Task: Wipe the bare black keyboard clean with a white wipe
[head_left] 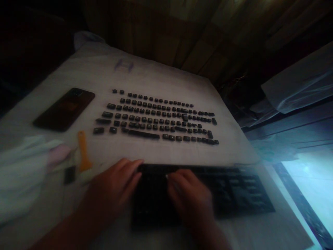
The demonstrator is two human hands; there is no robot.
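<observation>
A black keyboard base (223, 194), with its keycaps off at least in part, lies at the near side of the table. My left hand (114, 184) grips its upper left corner, thumb and fingers closed on the edge. Over the left-middle part of the base, my right hand (191, 194) has its fingers pinched together. A small pale tip shows at those fingertips, but what it belongs to is too blurred to name. Beyond the base, loose black keycaps (148, 111) are laid out in rows, a long space bar (144, 134) among them.
To the left lie a dark phone (65, 109), an orange-handled brush (83, 151) and a crumpled white cloth (23, 177). A small dark piece (69, 174) sits beside the brush. A pale cloth (153, 78) covers the table. Bright floor (312, 180) shows beyond the right edge.
</observation>
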